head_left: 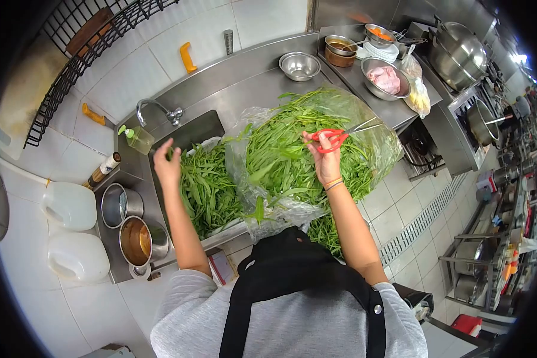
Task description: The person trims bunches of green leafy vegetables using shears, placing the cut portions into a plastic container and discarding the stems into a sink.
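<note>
Red-handled scissors (330,141) are in my right hand (324,156), with the blades pointing right over a large heap of leafy greens (286,143). That heap lies in an open clear plastic bag (379,134). More cut greens (206,185) fill the sink basin at the left. My left hand (167,160) is raised above the basin's left side, fingers apart, with nothing visible in it. Some greens (325,234) also lie below the bag, by the apron.
A faucet (155,110) and a soap bottle (138,139) stand behind the basin. Metal pots (136,240) and plastic jugs (70,206) are at the left. An empty steel bowl (300,66) sits at the back; a bowl of raw meat (386,80) stands at the right.
</note>
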The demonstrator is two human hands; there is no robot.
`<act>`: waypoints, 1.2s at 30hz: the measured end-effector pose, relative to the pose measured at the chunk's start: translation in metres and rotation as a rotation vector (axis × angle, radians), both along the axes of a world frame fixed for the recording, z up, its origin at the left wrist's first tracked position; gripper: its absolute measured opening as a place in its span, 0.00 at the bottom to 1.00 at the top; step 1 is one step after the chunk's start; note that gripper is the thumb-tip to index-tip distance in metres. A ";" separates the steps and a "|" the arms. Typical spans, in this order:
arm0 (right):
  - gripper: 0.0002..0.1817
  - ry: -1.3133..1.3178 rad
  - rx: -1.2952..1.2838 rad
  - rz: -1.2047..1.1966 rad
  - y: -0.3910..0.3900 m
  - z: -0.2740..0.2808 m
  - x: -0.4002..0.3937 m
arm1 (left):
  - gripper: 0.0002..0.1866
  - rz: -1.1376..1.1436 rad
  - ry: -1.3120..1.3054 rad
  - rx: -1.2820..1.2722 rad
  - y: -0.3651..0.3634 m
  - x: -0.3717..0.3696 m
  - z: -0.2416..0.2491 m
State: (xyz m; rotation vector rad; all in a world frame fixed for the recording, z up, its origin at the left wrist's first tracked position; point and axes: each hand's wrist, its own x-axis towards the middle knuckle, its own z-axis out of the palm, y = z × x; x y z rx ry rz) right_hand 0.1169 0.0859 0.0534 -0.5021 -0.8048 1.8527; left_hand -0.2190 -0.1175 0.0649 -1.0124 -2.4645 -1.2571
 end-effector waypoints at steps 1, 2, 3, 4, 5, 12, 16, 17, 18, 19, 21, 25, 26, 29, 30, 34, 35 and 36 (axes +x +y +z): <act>0.10 -0.045 0.034 -0.028 -0.003 0.002 0.001 | 0.14 -0.012 0.105 0.043 0.008 0.022 0.004; 0.10 -0.092 0.066 -0.059 -0.004 0.003 0.002 | 0.15 -0.026 0.210 0.086 0.022 0.051 0.013; 0.09 -0.135 0.139 -0.084 -0.002 -0.006 0.003 | 0.15 -0.172 0.160 0.131 0.035 0.080 0.026; 0.09 -0.142 0.132 -0.094 -0.004 -0.007 0.006 | 0.14 -0.314 0.104 0.175 0.045 0.110 0.039; 0.10 -0.174 0.190 -0.133 -0.007 -0.008 0.008 | 0.14 -0.440 0.073 0.131 0.056 0.138 0.045; 0.10 -0.190 0.305 -0.330 -0.044 0.004 0.061 | 0.12 -0.853 -0.083 -0.161 0.110 0.263 0.012; 0.11 -0.496 0.195 -0.651 -0.074 -0.028 0.158 | 0.09 -0.921 -0.377 -0.106 0.119 0.284 -0.003; 0.11 -0.522 0.114 -0.610 -0.093 -0.032 0.178 | 0.09 -0.916 -0.415 -0.088 0.120 0.291 -0.006; 0.11 -0.545 0.030 -0.570 -0.113 -0.033 0.195 | 0.09 -0.943 -0.421 -0.097 0.122 0.297 -0.007; 0.08 -0.631 -0.024 -0.434 -0.132 -0.030 0.210 | 0.09 -0.966 -0.442 -0.128 0.123 0.304 -0.008; 0.08 -0.676 -0.129 -0.180 -0.167 -0.034 0.236 | 0.09 -1.024 -0.439 -0.144 0.126 0.318 -0.017; 0.20 -0.607 -0.232 0.089 -0.212 -0.047 0.255 | 0.08 -1.231 -0.204 -0.198 0.119 0.349 -0.023; 0.20 -0.607 -0.239 0.085 -0.218 -0.051 0.260 | 0.08 -1.236 -0.208 -0.203 0.115 0.356 -0.028; 0.24 -0.544 -0.496 0.026 -0.226 -0.054 0.255 | 0.09 -1.438 -0.046 -0.396 0.097 0.379 -0.044; 0.24 -0.544 -0.494 0.044 -0.226 -0.061 0.255 | 0.09 -1.484 0.007 -0.440 0.091 0.386 -0.050; 0.23 -0.840 -0.489 0.061 -0.228 -0.090 0.263 | 0.08 -1.433 0.067 -0.589 0.083 0.393 -0.077; 0.23 -0.936 -0.480 0.082 -0.228 -0.097 0.266 | 0.09 -1.395 0.056 -0.617 0.083 0.387 -0.079; 0.23 -0.933 -0.474 0.101 -0.227 -0.105 0.270 | 0.09 -1.377 0.055 -0.625 0.082 0.376 -0.074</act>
